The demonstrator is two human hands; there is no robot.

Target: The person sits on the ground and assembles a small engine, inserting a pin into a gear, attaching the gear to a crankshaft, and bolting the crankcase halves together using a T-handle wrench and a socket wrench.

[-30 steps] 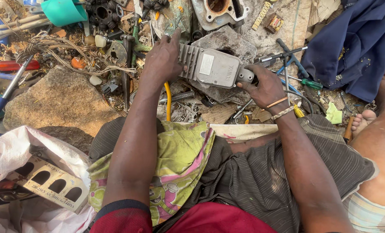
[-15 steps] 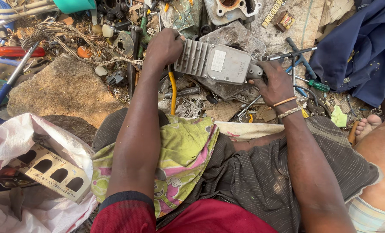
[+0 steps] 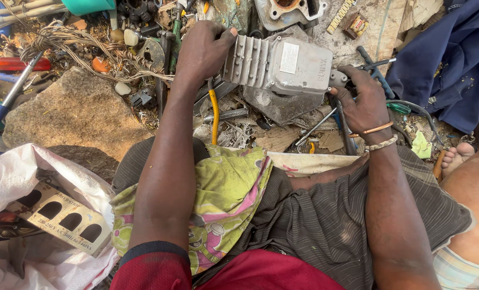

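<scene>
A grey finned metal casing [image 3: 282, 65] with a white label lies across the scrap in front of me. My left hand [image 3: 203, 49] grips its ribbed left end. My right hand [image 3: 364, 102], with bands on the wrist, holds the right end near a small lug. A yellow-handled tool [image 3: 214, 113] stands below the left hand. I sit with a green patterned cloth [image 3: 226, 188] over my lap.
A large flat stone [image 3: 73, 113] lies at left beside tangled wire [image 3: 83, 45]. A white bag [image 3: 13, 177] holds a slotted metal plate [image 3: 62, 217]. Blue cloth [image 3: 454, 48] lies at the upper right. Another person's bare foot [image 3: 457, 156] and leg sit at right. Screwdrivers and scrap parts lie all around.
The casing and both hands have stayed together in the same grip. The camera has drifted slightly, so the scene sits a little higher in the frame.
</scene>
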